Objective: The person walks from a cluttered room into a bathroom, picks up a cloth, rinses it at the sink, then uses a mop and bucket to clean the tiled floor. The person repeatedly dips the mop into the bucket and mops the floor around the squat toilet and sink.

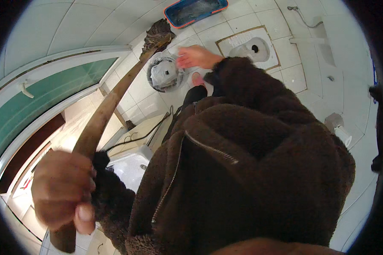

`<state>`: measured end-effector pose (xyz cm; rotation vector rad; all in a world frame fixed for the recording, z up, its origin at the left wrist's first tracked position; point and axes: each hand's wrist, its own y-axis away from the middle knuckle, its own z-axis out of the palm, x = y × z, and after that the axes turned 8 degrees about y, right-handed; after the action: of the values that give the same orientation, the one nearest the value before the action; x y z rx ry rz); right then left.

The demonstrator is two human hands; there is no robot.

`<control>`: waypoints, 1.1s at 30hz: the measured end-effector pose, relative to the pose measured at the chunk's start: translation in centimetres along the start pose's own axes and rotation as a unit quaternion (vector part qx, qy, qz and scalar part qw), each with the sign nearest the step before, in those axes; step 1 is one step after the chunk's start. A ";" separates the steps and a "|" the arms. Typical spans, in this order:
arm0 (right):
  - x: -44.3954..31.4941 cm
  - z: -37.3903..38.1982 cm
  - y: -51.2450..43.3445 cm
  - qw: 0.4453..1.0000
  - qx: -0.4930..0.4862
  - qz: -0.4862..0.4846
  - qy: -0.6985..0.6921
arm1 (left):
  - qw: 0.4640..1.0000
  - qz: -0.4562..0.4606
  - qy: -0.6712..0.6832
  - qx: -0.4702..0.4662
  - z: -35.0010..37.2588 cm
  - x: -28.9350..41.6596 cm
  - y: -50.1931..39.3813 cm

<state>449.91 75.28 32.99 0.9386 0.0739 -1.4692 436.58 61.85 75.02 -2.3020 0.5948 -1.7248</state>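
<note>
My left hand (63, 191), in the lower left, is closed around the upper part of a mop's wooden handle (105, 111). The handle slants away to the mop's dark cloth head (159, 32), which lies on the tiled floor close to the wall. My right hand (198, 57) reaches forward, slightly blurred, with its fingers stretched out and nothing seen in it. It appears just beside the rim of a round waste bin (165, 75) lined with a plastic bag and holding white waste. Whether it touches the bin is unclear.
A blue basin with an orange rim (194, 12) stands beyond the mop head. A squat toilet (252, 47) is set in the floor at right. A white washbasin (131, 169), a green glass panel (51, 92) and a doorway lie to the left. A shower hose (306, 20) hangs at upper right.
</note>
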 end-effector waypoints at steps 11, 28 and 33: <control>4.9 9.8 -12.4 0.870 0.055 0.001 -0.490 | 0.987 -0.081 0.105 -0.088 -2.0 -0.1 2.0; 2.1 -9.8 -1.4 0.890 0.180 -0.317 -0.273 | 0.944 0.116 0.291 -0.102 3.5 -7.0 -4.2; -1.9 -15.4 6.8 0.810 0.133 -0.230 -0.522 | 0.935 0.072 0.304 -0.167 7.9 -9.5 -7.4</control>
<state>462.98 84.42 27.23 0.1971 -0.7839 -2.3222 443.26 71.99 67.35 -1.8014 1.2145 -2.4165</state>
